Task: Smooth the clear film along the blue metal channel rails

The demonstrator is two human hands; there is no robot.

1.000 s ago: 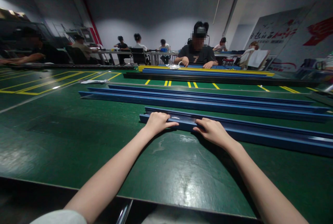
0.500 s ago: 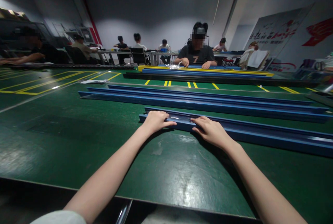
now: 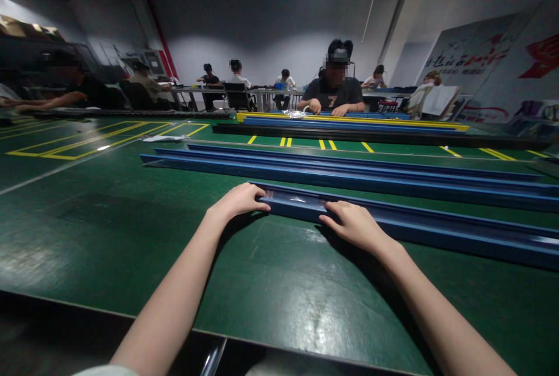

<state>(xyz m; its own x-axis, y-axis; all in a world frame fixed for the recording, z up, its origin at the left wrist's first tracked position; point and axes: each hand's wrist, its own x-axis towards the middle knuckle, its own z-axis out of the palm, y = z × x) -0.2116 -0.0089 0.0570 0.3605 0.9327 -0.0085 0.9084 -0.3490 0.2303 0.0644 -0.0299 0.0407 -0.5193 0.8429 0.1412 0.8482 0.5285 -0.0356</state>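
Note:
A long blue U-shaped channel (image 3: 419,222) lies on the green table, running off to the right. My left hand (image 3: 240,199) is closed around its left end, with the thumb low at the front wall and the fingers over the top; that end is hidden beneath it. Farther right along the same channel, my right hand (image 3: 351,222) grips the front wall, fingertips inside the trough and thumb outside. Between my hands a shiny patch (image 3: 297,199) shows in the trough; whether it is clear film or only a reflection I cannot tell.
Behind lies another blue channel (image 3: 305,173) with a double profile. Farther back are a black strip (image 3: 371,134), a yellow strip (image 3: 437,125) and a small white sheet (image 3: 165,138). A co-worker (image 3: 334,94) sits across the table (image 3: 131,265); several others work behind.
My left hand has slid left along the blue channel to its end, widening the gap between my hands. My right hand keeps nearly the same place. The view has shifted slightly.

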